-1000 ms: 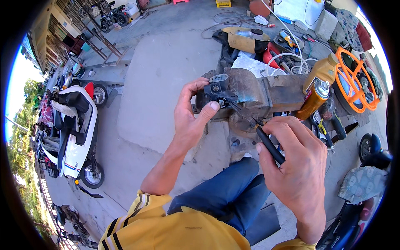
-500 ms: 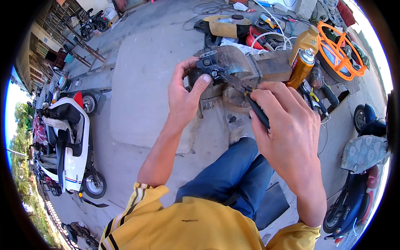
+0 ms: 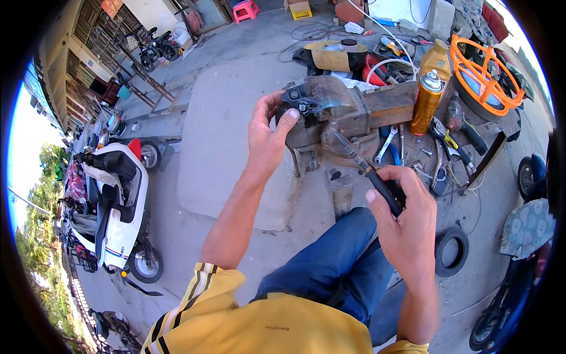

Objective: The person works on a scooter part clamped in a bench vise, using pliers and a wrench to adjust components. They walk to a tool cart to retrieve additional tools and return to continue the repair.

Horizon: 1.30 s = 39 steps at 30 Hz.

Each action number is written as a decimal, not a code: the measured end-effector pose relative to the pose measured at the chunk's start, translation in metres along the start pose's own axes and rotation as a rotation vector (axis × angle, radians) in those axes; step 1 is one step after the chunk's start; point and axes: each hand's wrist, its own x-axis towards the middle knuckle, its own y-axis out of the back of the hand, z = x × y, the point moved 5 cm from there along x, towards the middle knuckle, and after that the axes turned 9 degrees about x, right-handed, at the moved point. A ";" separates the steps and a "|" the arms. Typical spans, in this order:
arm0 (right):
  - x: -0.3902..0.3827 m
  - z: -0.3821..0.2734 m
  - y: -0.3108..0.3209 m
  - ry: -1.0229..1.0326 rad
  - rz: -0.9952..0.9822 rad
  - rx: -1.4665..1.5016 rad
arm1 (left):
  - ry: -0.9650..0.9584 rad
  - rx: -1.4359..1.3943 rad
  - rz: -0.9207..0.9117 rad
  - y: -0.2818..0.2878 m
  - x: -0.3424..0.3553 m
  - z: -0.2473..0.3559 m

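Note:
My left hand is closed around a small black metal part with a round hole and a bolt-like piece in its face. That part sits against the jaw end of a worn bench vise; whether the jaws grip it cannot be seen. In my right hand are long-nose pliers with dark handles, pointing up and left. Their tips hang in front of the vise, below and to the right of the black part and apart from it. Nothing shows between the tips.
Right of the vise stand a gold spray can and a gold bottle. Wrenches, yellow-handled pliers and a drill lie nearby. An orange wheel-shaped frame is beyond. A tire and a white scooter are on the ground.
My right hand has drawn the pliers down and to the right, off the black part. My left hand keeps its hold there. The view has shifted slightly, showing more of the bench tools.

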 end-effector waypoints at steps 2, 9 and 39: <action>-0.013 0.018 0.005 -0.106 0.017 0.169 | 0.002 -0.039 0.006 0.000 0.000 -0.002; -0.043 0.045 0.006 -0.378 0.064 0.765 | 0.012 -0.059 0.020 -0.001 0.001 -0.001; 0.048 -0.012 -0.022 -0.581 -0.411 0.566 | 0.028 0.061 0.057 -0.003 0.005 0.014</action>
